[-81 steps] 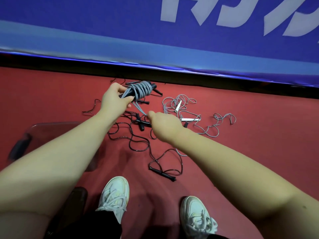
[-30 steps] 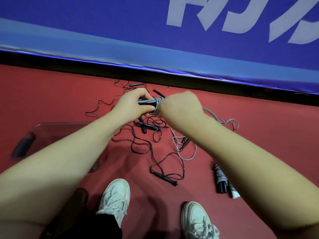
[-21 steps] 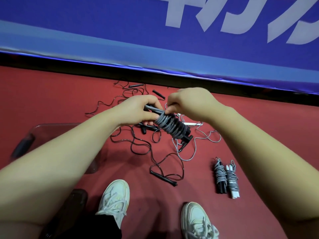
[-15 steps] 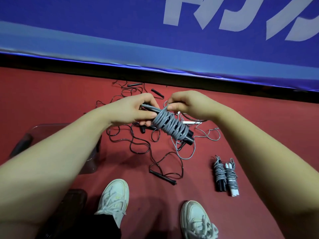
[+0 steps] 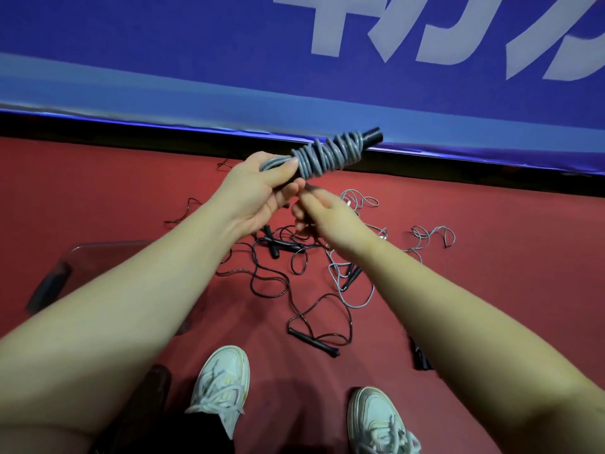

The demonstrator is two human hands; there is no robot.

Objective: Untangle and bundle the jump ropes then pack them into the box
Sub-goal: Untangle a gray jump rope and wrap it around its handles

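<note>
White lettering on a blue banner, cut off and not readable.

The banner (image 5: 163, 44) stands along the far edge of the red floor (image 5: 98, 191). Large white strokes (image 5: 325, 34) sit on its dark blue upper band, running from the middle to the top right corner. The picture's top edge crops them, so only lower parts show: an upright stem with a crossbar, then several slanted and curved strokes, perhaps parts of characters. No whole character, word or number can be made out.
</note>
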